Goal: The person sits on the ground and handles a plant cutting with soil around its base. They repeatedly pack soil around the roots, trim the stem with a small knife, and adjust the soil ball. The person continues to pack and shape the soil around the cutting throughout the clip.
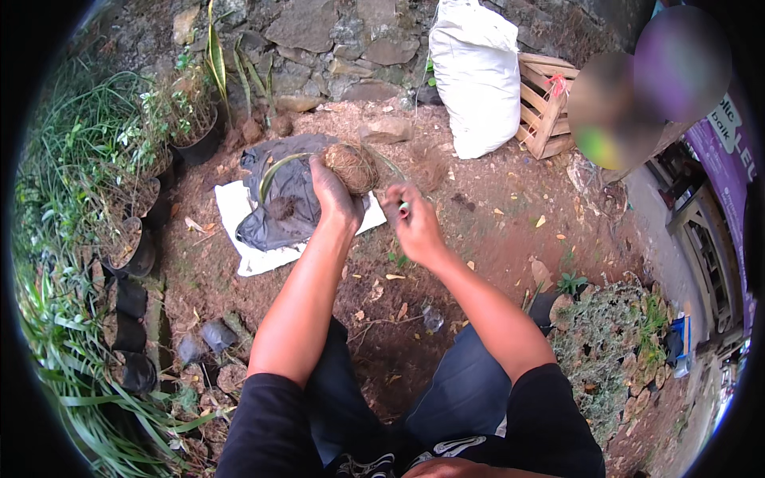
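My left hand (pixel 337 194) grips a round ball wrapped in brown fibre (pixel 351 167). A long, pale-edged leaf (pixel 278 173) curves out beside it to the left. To the right of the ball, my right hand (pixel 412 218) is closed around a small thing with a green end (pixel 404 209); the rest of it is hidden in the fingers. Below the hands, a black plastic sheet (pixel 293 218) lies over a white sack (pixel 230 209) on the soil. A dark clump of soil or fibre (pixel 281 208) rests on the black plastic.
Potted plants (pixel 200 140) line the left side. Root balls with upright leaves (pixel 252 130) stand near the stone wall (pixel 302 27). A full white sack (pixel 478 83) leans by a wooden crate (pixel 544 107). Small bagged plants (pixel 603 352) cover the ground at right.
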Demonstrator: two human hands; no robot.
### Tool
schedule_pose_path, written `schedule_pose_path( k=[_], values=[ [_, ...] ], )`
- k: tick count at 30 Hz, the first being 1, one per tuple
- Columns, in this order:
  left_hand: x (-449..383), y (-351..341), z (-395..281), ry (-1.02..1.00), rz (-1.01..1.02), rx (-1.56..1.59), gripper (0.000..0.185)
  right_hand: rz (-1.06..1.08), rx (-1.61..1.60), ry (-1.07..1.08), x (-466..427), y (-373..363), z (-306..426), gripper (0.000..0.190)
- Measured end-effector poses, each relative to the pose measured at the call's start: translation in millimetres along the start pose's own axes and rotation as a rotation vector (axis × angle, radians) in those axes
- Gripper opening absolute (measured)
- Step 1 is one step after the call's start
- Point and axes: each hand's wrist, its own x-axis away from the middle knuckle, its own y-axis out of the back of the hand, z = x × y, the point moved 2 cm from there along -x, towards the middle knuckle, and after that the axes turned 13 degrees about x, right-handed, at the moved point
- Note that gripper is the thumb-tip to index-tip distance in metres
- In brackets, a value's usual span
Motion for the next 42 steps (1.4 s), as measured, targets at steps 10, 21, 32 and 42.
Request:
schedule_pose_path(
  k=[10, 21, 32, 42],
  values=[
    [27, 5, 16, 0.063, 0.144, -0.445, 0.043, 0.086, -0.142, -0.013, -10, 30, 66, 0.017],
    [36, 7, 22, 0.33, 0.304, -0.502, 0.067, -0.006, -0.831, -0.338, -13, 30, 48, 0.021],
    [28, 15, 19, 0.097, 0.589, -1.161, 0.079, -0.023, -0.756, -0.255, -17, 73, 60, 0.014],
    [38, 19, 45, 0.252, 0.574, -0.913, 0.063, 0.057, -1.144, -0.554, -44, 82, -1, 0.012]
  ],
)
